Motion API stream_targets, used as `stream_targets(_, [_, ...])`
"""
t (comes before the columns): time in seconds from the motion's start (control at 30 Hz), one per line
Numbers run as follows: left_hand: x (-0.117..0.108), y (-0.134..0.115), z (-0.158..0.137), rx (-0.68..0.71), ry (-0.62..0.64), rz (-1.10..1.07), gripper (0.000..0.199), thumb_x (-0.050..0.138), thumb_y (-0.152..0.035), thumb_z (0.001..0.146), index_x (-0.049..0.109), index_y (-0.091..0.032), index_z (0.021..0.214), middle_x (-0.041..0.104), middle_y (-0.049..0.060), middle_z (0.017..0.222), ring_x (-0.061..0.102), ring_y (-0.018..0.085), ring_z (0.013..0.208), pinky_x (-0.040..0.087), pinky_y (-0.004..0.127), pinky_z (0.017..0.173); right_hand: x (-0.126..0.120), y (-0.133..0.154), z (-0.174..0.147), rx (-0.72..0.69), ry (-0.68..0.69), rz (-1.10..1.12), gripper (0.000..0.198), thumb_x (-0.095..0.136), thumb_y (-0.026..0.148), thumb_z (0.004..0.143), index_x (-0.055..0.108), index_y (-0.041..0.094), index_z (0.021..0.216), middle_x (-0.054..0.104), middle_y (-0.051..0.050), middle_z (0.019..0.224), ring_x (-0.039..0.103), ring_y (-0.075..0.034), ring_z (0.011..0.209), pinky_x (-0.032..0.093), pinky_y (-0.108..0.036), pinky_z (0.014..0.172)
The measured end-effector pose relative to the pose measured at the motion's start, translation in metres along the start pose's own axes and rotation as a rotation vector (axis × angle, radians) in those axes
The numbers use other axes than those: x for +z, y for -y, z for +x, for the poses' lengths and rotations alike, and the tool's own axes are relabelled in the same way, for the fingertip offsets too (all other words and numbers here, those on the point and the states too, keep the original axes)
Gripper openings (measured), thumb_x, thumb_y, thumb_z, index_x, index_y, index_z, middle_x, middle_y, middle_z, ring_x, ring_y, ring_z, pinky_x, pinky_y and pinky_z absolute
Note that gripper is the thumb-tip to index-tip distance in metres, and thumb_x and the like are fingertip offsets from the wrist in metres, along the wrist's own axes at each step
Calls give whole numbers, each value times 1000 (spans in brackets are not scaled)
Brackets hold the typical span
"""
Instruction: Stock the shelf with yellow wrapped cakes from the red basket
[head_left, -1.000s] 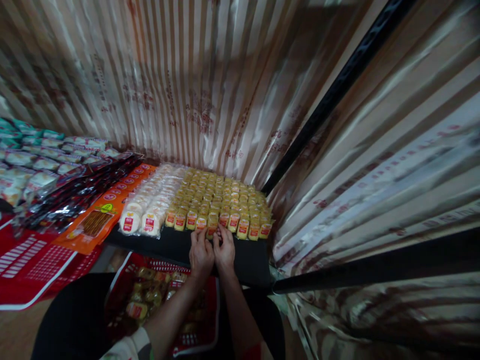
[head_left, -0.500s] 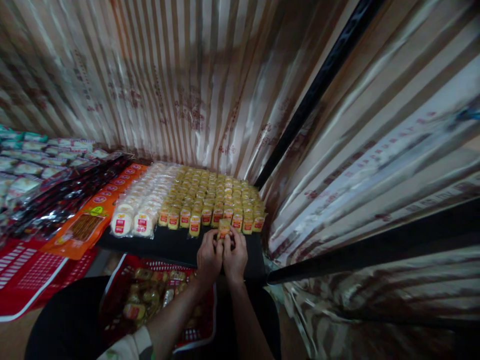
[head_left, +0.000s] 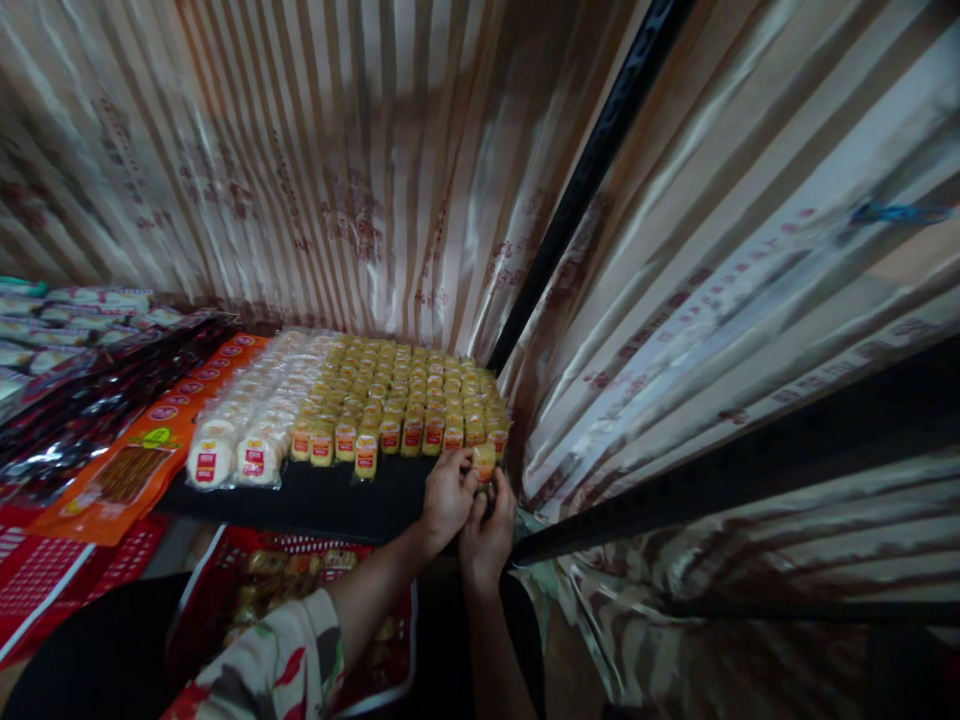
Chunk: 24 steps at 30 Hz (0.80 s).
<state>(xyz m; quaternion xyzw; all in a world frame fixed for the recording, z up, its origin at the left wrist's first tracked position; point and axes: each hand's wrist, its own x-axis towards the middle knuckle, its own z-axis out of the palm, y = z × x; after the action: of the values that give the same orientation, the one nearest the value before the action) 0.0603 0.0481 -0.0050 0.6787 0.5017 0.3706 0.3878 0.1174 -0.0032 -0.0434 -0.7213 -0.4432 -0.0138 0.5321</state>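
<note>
A small yellow wrapped cake (head_left: pixel 484 461) with a red and yellow label stands upright between my hands, at the front right of the shelf. My left hand (head_left: pixel 448 497) is closed, its fingertips on the cake's left side. From below and right, my right hand (head_left: pixel 489 525) pinches the same cake. Just beyond my hands, tight rows of like yellow wrapped cakes (head_left: pixel 390 428) fill the shelf's right end. One front cake (head_left: pixel 366 456) juts out ahead of its row. White round wrapped cakes (head_left: pixel 256 458) sit in rows to their left.
An orange snack packet (head_left: pixel 124 470) and dark shiny packets (head_left: pixel 112 390) lie farther left. Below the black shelf (head_left: pixel 315 495) is a red basket (head_left: pixel 409 640) of wrapped cakes. A black upright post (head_left: pixel 555 240) and striped sheeting (head_left: pixel 360 180) bound the back and right.
My hands have shifted right along the shelf front with the cake, towards the right end of the rows. The whole view has swung slightly, and my left sleeve shows more.
</note>
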Motion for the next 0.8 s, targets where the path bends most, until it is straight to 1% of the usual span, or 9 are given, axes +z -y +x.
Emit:
stream_targets(0.13, [12, -12, 10, -9, 7, 57, 21, 54, -17, 79, 59, -19, 99, 63, 1, 89, 58, 12, 75, 48, 25, 75, 1, -6, -7, -75, -20, 36, 50, 32, 35, 89, 39, 9, 131, 44, -20, 132, 39, -26, 125, 33, -48, 101])
stream_targets(0.23, [20, -18, 15, -6, 5, 78, 20, 53, -15, 79, 59, -17, 98, 63, 3, 90, 59, 14, 81, 48, 25, 77, 2, -12, -10, -98, -3, 44, 52, 34, 37, 88, 36, 10, 133, 41, -20, 135, 37, -27, 128, 32, -49, 102])
stream_targets(0.37, [25, -22, 21, 27, 37, 133, 23, 51, -13, 80, 58, -16, 102, 62, 6, 96, 59, 15, 86, 47, 27, 81, 3, -22, -10, -42, 51, 82, 54, 36, 36, 88, 33, 13, 136, 40, -18, 138, 37, -27, 128, 33, -49, 102])
stream_targets(0.47, [26, -21, 24, 50, 64, 163, 26, 50, -12, 81, 57, -15, 106, 61, 7, 102, 58, 15, 91, 46, 27, 85, 4, -26, -7, 15, 102, 132, 54, 36, 37, 87, 35, 15, 136, 40, -16, 138, 37, -27, 127, 31, -49, 103])
stream_targets(0.57, [26, -20, 27, 62, 97, 192, 28, 49, -13, 82, 54, -15, 109, 60, 7, 106, 57, 15, 93, 45, 27, 87, 4, -28, -3, 45, 126, 152, 54, 37, 38, 86, 37, 14, 135, 42, -16, 137, 38, -27, 127, 30, -48, 104])
stream_targets(0.67, [26, -19, 29, 65, 109, 214, 28, 49, -13, 82, 53, -16, 109, 60, 7, 104, 57, 16, 93, 45, 26, 85, 5, -30, 1, 56, 154, 165, 54, 38, 36, 86, 38, 15, 135, 42, -16, 137, 38, -27, 127, 30, -48, 104])
stream_targets(0.8, [28, -16, 31, 62, 103, 246, 20, 49, -13, 81, 53, -17, 101, 59, 5, 97, 57, 15, 87, 45, 26, 80, 7, -33, 4, 62, 151, 155, 54, 37, 37, 85, 41, 13, 133, 45, -16, 135, 40, -27, 125, 31, -47, 104])
